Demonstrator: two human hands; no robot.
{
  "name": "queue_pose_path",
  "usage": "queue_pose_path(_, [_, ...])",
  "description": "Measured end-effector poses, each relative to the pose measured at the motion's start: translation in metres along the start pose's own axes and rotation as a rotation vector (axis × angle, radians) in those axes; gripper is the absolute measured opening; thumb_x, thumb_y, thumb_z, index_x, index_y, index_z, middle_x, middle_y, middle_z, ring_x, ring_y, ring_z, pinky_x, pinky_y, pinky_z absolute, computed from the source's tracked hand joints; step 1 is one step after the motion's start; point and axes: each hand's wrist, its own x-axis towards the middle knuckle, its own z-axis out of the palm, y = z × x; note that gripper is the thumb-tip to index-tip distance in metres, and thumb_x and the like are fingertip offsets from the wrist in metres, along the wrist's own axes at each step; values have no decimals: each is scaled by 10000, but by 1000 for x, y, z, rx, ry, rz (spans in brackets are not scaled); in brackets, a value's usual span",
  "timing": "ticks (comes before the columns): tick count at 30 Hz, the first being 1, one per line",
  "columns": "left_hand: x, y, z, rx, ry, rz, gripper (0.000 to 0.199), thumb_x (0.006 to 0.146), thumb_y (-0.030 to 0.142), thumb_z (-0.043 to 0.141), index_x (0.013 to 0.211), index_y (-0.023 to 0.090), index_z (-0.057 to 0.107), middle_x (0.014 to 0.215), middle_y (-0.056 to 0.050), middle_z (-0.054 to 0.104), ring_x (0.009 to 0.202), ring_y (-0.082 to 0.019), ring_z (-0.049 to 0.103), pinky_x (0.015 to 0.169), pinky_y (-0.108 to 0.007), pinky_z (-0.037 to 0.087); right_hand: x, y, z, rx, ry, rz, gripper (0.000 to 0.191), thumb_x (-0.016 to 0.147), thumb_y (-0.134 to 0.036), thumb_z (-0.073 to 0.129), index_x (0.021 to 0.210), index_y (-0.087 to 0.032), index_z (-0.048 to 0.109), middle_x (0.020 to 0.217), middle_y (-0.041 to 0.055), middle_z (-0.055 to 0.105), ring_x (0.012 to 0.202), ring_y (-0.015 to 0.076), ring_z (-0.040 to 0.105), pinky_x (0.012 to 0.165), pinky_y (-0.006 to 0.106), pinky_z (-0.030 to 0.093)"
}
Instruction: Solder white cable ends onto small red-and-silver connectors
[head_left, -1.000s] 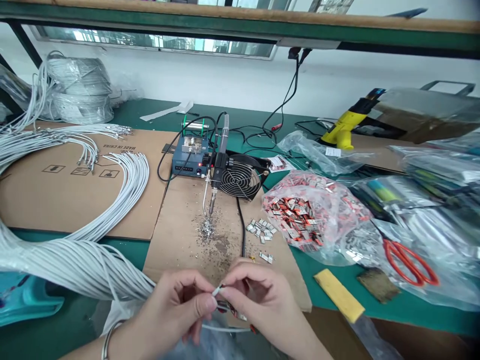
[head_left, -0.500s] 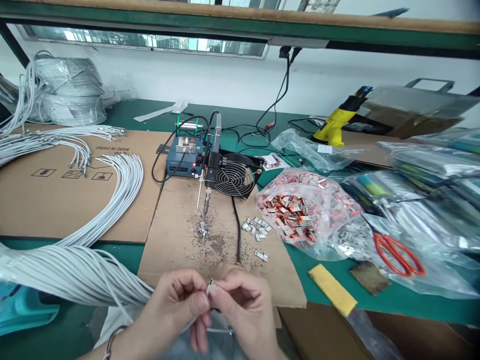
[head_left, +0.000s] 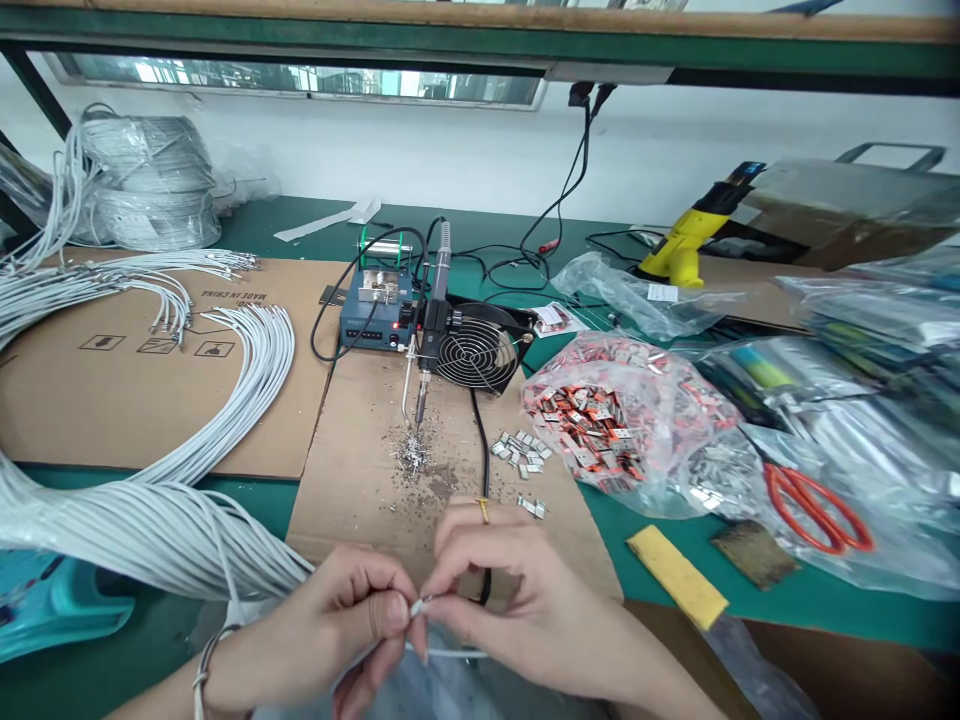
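Note:
My left hand (head_left: 352, 620) pinches a white cable (head_left: 418, 606) near its end, low in the middle of the view. Thumb and forefinger of my right hand (head_left: 510, 590) close on the tip of the same cable, close beside the left fingertips. The small detail at the tip is too tiny to make out. Beyond the hands, a soldering iron (head_left: 433, 330) points down in its holder over a heap of solder bits (head_left: 412, 452) on the cardboard (head_left: 360, 450).
Thick white cable bundles (head_left: 150, 540) lie at left. A blue soldering station (head_left: 373, 322) and fan (head_left: 478, 352) stand behind. At right are small metal connectors (head_left: 521, 452), a bag of orange-and-metal parts (head_left: 592, 425), red scissors (head_left: 816, 508), a yellow sponge (head_left: 677, 577) and a yellow heat gun (head_left: 682, 245).
My right hand has turned and shifted right, its forefinger now arched and a ring showing. The cable tip points more to the right between the fingers. The view has shifted slightly.

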Motion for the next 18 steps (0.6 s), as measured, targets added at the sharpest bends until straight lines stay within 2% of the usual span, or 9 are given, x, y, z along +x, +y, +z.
queue_pose_path(2, [2, 1, -1, -62, -31, -15, 424, 735, 545, 582, 679, 126, 548, 401, 57, 461, 235, -23, 341, 242, -108, 219, 2, 3, 6, 82, 50, -43, 102, 720, -118, 656, 637, -178, 649, 559, -23, 522, 563, 118, 492, 567, 253, 373])
queue_pose_path(7, [7, 0, -2, -226, -86, 1, 403, 694, 508, 650, 629, 121, 554, 388, 50, 472, 225, -31, 357, 216, -112, 214, 3, 15, 38, 533, 309, -63, 204, 713, -281, 686, 566, -177, 589, 521, -19, 471, 501, 116, 428, 496, 247, 340])
queue_pose_path(10, [9, -1, -3, -245, -106, 42, 389, 700, 495, 652, 633, 124, 555, 399, 49, 479, 230, -33, 364, 224, -114, 237, 4, 21, 53, 644, 389, -66, 233, 710, -325, 684, 564, -178, 576, 520, -16, 454, 504, 120, 413, 496, 253, 327])
queue_pose_path(12, [8, 1, -3, -214, -90, 93, 376, 715, 483, 644, 645, 125, 553, 413, 42, 493, 248, -33, 383, 247, -111, 250, 4, 25, 53, 701, 420, -68, 230, 720, -332, 677, 579, -182, 575, 517, -23, 441, 502, 117, 398, 496, 250, 319])
queue_pose_path(14, [6, 4, -3, -163, -30, 135, 364, 720, 473, 643, 670, 125, 553, 459, 25, 531, 282, -41, 428, 285, -116, 288, 4, 29, 45, 719, 509, -64, 210, 747, -329, 656, 609, -193, 576, 528, -29, 435, 513, 119, 396, 501, 245, 320])
queue_pose_path(16, [3, 7, -2, -91, 72, 155, 356, 715, 469, 649, 692, 127, 550, 519, 11, 561, 330, -54, 480, 331, -129, 332, 2, 30, 33, 601, 564, -34, 136, 756, -295, 649, 668, -201, 605, 568, -22, 465, 551, 128, 420, 520, 246, 336])
queue_pose_path(18, [2, 9, -1, 5, 178, 163, 346, 723, 462, 641, 693, 130, 547, 538, 17, 549, 375, -62, 505, 374, -141, 363, 1, 26, 21, 401, 444, 40, 61, 717, -237, 682, 742, -193, 647, 620, -4, 524, 592, 138, 460, 542, 251, 359])
